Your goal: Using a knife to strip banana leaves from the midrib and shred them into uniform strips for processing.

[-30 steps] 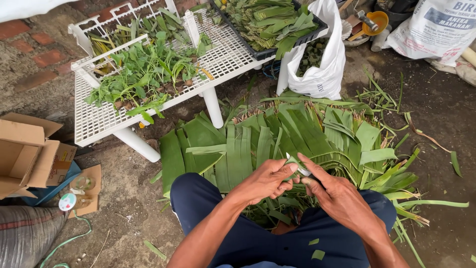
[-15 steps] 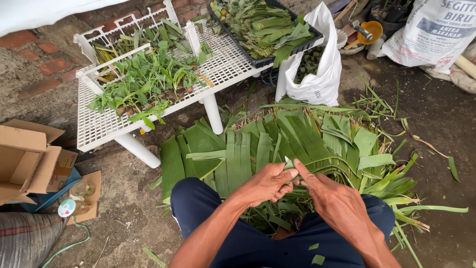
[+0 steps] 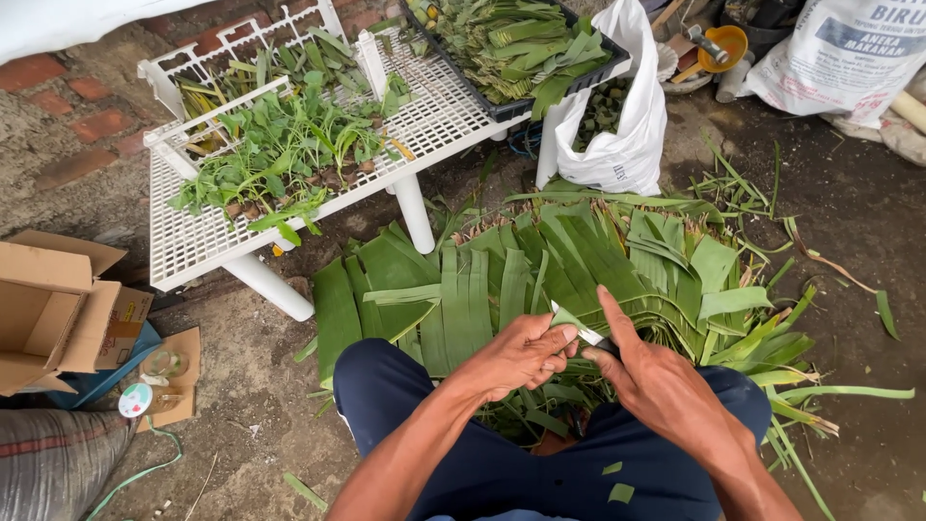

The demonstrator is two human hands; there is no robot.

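Note:
My left hand (image 3: 522, 353) pinches a narrow green leaf strip (image 3: 567, 317) just above my lap. My right hand (image 3: 656, 376) grips a small knife (image 3: 585, 333) whose pale blade lies against that strip, index finger stretched along it. Both hands meet over my dark blue trousers (image 3: 579, 473). Right in front of my knees, a big pile of cut green leaf pieces (image 3: 540, 265) is fanned out on the ground.
A white slatted bench (image 3: 193, 241) at upper left carries small leafy seedlings (image 3: 280, 159). A black tray of folded leaves (image 3: 521, 43) rests on its far end. A white plastic bag (image 3: 622, 125) stands beyond the pile. Cardboard boxes (image 3: 48, 309) sit at left, a printed sack (image 3: 839, 48) at upper right.
My hands have stayed together on the strip; the right index finger has stretched out along the knife. The view shifted slightly.

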